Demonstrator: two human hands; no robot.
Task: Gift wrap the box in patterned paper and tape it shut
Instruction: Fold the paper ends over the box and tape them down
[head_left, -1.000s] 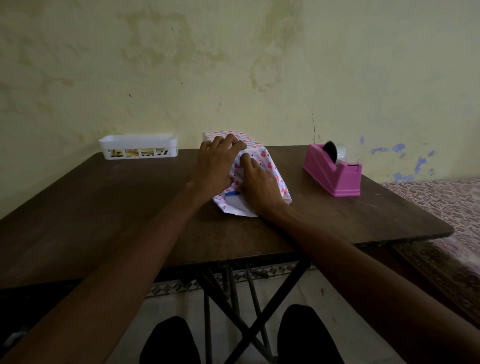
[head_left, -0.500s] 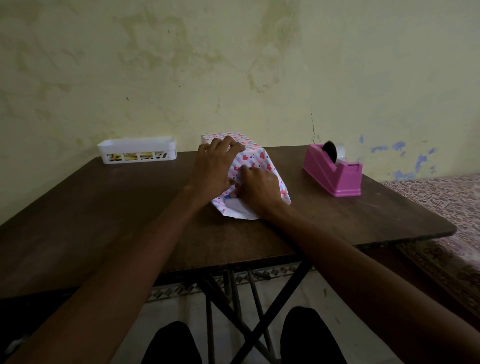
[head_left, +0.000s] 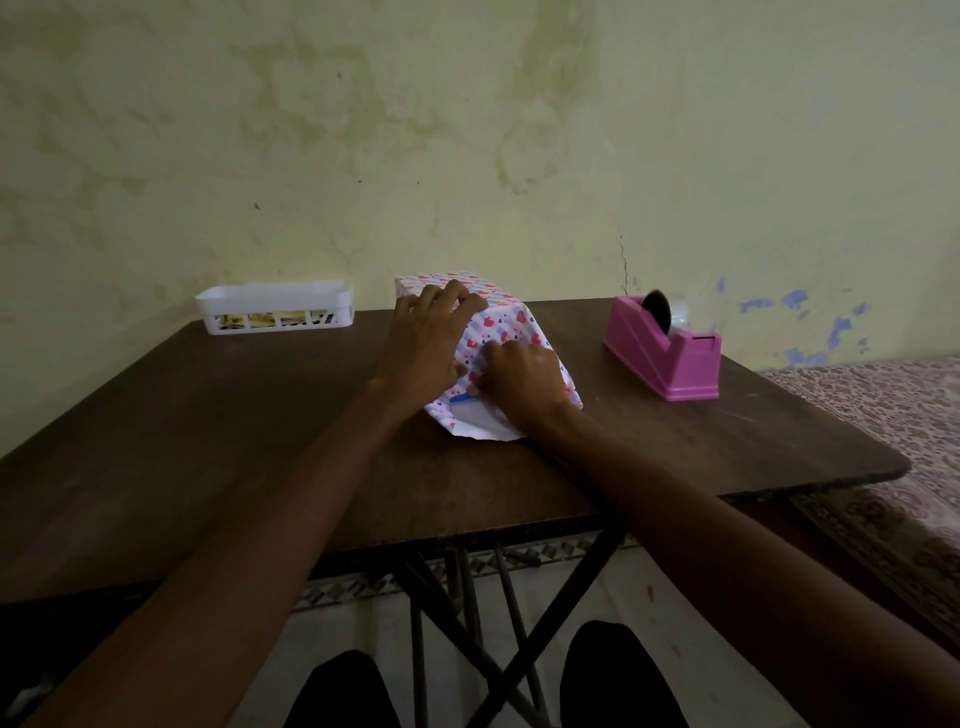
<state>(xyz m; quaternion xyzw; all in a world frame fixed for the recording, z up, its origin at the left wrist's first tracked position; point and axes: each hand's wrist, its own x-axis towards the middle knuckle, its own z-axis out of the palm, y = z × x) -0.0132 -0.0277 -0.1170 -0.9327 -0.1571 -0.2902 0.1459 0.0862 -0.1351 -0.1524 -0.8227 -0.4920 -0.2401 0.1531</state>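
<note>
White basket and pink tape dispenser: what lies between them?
Head view: the box in patterned paper, with the left hand and right hand on it.

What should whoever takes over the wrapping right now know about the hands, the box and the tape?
Left hand: fingers curled over the top of the patterned paper, holding it on the box beneath, which is hidden.
Right hand: pinching the paper's fold at the near end.
Pink tape dispenser: on the table, to the right, untouched.
Done: paper drawn over the box.
Left: near-end flap lies open, white side up; fold it, then tape. No tape visible on the paper.
</note>
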